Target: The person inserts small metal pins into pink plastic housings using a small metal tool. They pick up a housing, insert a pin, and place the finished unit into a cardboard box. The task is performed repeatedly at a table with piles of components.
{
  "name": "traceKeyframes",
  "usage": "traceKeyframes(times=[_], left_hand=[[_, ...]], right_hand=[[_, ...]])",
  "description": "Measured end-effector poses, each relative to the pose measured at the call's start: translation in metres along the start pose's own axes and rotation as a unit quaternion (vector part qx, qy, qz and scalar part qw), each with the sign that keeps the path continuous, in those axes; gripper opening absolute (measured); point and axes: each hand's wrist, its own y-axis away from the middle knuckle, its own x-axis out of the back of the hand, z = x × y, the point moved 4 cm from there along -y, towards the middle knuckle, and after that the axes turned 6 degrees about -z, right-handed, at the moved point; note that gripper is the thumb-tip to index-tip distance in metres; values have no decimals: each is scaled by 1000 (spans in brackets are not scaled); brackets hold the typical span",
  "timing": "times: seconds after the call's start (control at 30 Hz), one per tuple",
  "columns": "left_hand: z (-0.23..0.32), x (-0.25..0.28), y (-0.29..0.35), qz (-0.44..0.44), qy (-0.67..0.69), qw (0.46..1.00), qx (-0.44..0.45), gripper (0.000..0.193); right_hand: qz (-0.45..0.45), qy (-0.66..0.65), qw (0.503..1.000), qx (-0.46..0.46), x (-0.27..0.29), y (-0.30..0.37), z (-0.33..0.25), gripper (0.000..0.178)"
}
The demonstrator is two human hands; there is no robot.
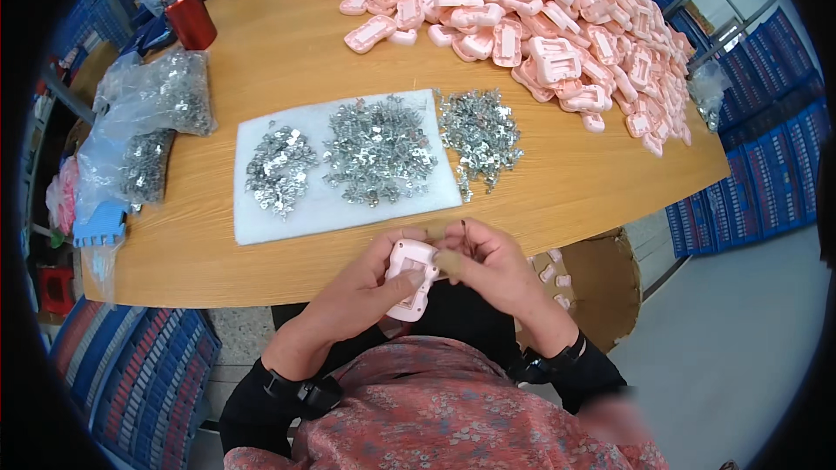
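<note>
My left hand (361, 292) grips a small pink plastic housing (411, 277) just in front of the table's near edge. My right hand (488, 265) pinches at the housing's right side, fingertips close together; whether a small metal piece is between them I cannot tell. A white foam pad (261, 218) lies on the wooden table (218, 270) just beyond my hands and carries two heaps of small shiny metal clips (379, 150). A third heap of clips (479, 130) lies on bare wood to its right.
A big heap of pink plastic housings (557, 26) fills the far right of the table. Clear bags of metal parts (157, 104) lie at the left edge, with a red canister (190, 17) behind them. Blue crates (139, 383) stand on the floor at left. A cardboard box (601, 287) sits under the table at right.
</note>
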Motion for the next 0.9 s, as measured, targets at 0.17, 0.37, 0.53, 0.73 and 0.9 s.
traceKeyframes(times=[0.17, 0.37, 0.53, 0.73, 0.9], left_hand=[[-7, 8, -4, -27, 87, 995, 36, 36], [7, 13, -13, -4, 228, 974, -19, 40], [3, 21, -16, -32, 209, 977, -36, 41], [11, 19, -18, 18, 140, 990, 10, 33], [13, 12, -36, 48, 162, 986, -3, 38]], right_hand=[[165, 296, 938, 76, 66, -9, -22, 21], [133, 464, 868, 120, 55, -26, -31, 21], [167, 539, 813, 142, 48, -35, -18, 19], [193, 563, 799, 87, 69, -29, -18, 22], [169, 450, 865, 141, 63, -19, -30, 23]])
